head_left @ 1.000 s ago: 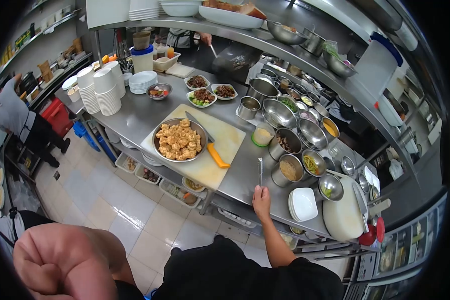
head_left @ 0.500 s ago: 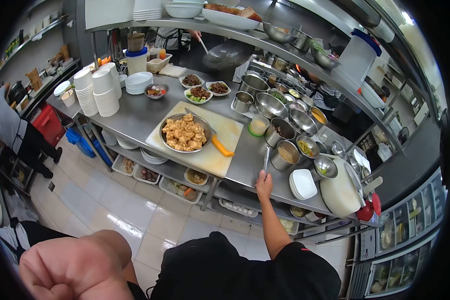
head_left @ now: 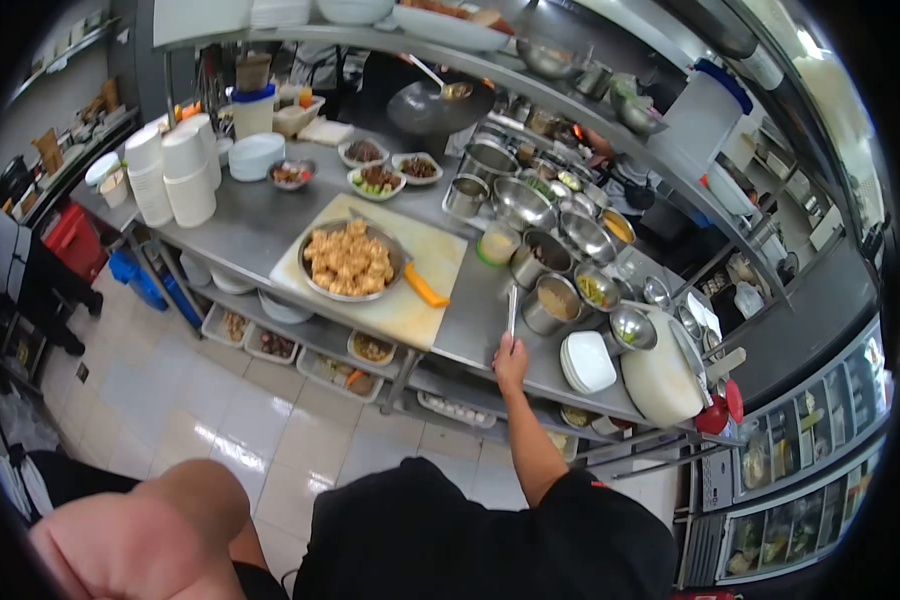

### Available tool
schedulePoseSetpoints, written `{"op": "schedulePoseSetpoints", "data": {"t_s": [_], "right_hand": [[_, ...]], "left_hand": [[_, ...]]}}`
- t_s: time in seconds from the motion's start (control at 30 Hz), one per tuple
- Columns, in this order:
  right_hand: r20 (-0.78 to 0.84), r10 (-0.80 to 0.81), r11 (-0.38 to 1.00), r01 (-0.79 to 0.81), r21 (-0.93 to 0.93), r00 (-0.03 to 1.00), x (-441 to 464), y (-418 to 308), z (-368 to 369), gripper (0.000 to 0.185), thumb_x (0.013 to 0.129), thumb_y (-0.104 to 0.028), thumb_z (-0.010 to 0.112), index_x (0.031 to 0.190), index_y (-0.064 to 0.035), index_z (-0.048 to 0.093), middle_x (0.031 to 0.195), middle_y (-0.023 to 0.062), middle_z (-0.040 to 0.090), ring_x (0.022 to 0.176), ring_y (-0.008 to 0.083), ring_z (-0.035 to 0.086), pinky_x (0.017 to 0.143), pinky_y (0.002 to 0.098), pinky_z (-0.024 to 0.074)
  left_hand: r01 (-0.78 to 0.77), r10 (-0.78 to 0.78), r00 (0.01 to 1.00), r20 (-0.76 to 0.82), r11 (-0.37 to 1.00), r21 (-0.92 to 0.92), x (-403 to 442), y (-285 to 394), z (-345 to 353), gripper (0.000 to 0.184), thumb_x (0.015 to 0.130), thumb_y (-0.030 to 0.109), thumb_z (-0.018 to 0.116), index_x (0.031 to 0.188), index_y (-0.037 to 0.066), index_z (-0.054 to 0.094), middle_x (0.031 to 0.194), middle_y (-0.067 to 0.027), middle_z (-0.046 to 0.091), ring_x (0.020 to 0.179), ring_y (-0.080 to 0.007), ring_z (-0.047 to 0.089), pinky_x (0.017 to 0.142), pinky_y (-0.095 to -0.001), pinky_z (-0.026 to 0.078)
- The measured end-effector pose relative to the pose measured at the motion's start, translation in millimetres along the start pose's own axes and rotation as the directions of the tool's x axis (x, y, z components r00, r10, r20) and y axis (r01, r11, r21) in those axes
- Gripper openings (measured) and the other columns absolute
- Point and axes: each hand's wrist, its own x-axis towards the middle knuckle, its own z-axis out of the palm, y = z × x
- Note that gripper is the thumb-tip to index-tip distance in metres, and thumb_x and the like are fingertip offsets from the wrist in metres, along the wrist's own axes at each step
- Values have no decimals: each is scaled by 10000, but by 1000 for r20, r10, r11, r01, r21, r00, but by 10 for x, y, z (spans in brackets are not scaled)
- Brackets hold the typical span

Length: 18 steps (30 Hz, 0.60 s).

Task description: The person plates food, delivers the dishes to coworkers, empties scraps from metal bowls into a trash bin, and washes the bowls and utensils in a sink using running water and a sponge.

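Observation:
My right hand point(head_left: 511, 362) is wrapped around a slim silver metal utensil point(head_left: 513, 310), which points away from me over the counter's front edge; its exact kind is unclear. Beyond it stand a steel pot of light brown contents point(head_left: 552, 304) and a green-based tub point(head_left: 497, 242). Stacked square white plates point(head_left: 590, 362) sit to its right. Raised close to the camera at lower left is my left hand point(head_left: 120, 545), blurred, its fingers hidden. Left of the utensil, a steel bowl of fried golden pieces point(head_left: 350, 262) and an orange-handled knife point(head_left: 427, 286) rest on a cutting board point(head_left: 370, 315).
Three dishes of food, one with dark meat point(head_left: 417, 168), stand farther back. White bowls point(head_left: 188, 190) are stacked at left. Across the counter, a ladle point(head_left: 455, 91) lies over a dark wok point(head_left: 435, 110). A person point(head_left: 20, 260) stands at far left. An overhead shelf point(head_left: 530, 75) spans the counter.
The view has shifted, so the counter sits slightly further left. My right hand keeps its hold on the utensil. Across the counter, the ladle's bowl now shows above the wok.

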Motion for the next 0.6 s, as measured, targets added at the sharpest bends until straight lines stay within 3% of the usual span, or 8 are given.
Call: {"op": "schedulePoseSetpoints", "data": {"t_s": [0.17, 0.3, 0.33, 0.37, 0.4, 0.43, 0.5, 0.6], "right_hand": [[49, 78, 984, -85, 154, 996, 68, 25, 41, 405, 924, -437, 441, 829, -48, 496, 545, 38, 500, 433, 130, 498, 408, 281, 400], [111, 49, 973, -72, 219, 993, 96, 127, 9, 381, 936, -419, 429, 859, -50, 484, 554, 29, 488, 427, 114, 485, 379, 274, 380], [119, 61, 973, -86, 216, 991, 92, 127, -17, 381, 936, -419, 429, 859, -50, 484, 554, 29, 488, 427, 114, 485, 379, 274, 380], [166, 129, 955, -167, 243, 978, 116, 63, -48, 376, 937, -414, 430, 861, -50, 483, 565, 26, 490, 426, 110, 481, 373, 265, 373], [213, 188, 932, -243, 270, 959, 166, 0, -57, 371, 939, -409, 432, 862, -50, 481, 575, 23, 492, 426, 106, 477, 368, 256, 366], [208, 186, 914, -247, 322, 960, 198, -12, -48, 351, 933, -397, 452, 874, -52, 480, 592, 21, 494, 423, 99, 462, 361, 239, 350], [151, 151, 936, -190, 297, 977, 271, -16, -20, 344, 930, -389, 461, 887, -48, 482, 596, 21, 494, 426, 97, 458, 368, 241, 352], [32, 107, 961, -111, 253, 994, 287, 50, 38, 337, 926, -375, 476, 912, -39, 488, 599, 20, 492, 433, 94, 455, 387, 247, 361]], "left_hand": [[104, -125, 965, -232, 990, -98, -312, -103, 207, 157, 780, 206, 569, 818, 65, 510, 735, 8, 495, 523, -118, 410, 487, -218, 366], [568, -531, 778, -336, 823, 14, -907, -87, 68, 77, 802, 103, 521, 869, 70, 541, 823, 21, 517, 635, -79, 432, 568, -232, 377], [706, -654, 695, -300, 700, 107, -1163, -89, 0, 85, 807, 77, 509, 882, 72, 549, 845, 24, 523, 663, -69, 438, 589, -236, 380], [463, -521, 844, -124, 592, 659, -1567, -184, -93, 132, 842, 80, 475, 939, 45, 558, 910, -44, 519, 728, -86, 473, 625, -264, 411], [793, -797, 563, -218, 446, 415, -1834, -51, -116, 154, 850, 51, 459, 961, 12, 558, 903, -99, 513, 763, -115, 480, 619, -275, 411], [728, -897, 434, -83, 295, 618, -2149, -17, -277, 157, 854, 54, 491, 986, 6, 562, 898, -73, 519, 754, -123, 485, 590, -261, 409], [656, -978, -209, 14, -130, 743, -2679, 244, -535, 216, 857, 143, 582, 1028, 14, 562, 904, -95, 559, 775, -197, 530, 682, -281, 435], [132, -202, -972, 115, -70, 989, -3756, 1125, -1434, 701, 833, 476, 549, 1265, -64, 434, 1285, -251, 454, 1218, -354, 423, 1022, -371, 331]]}}
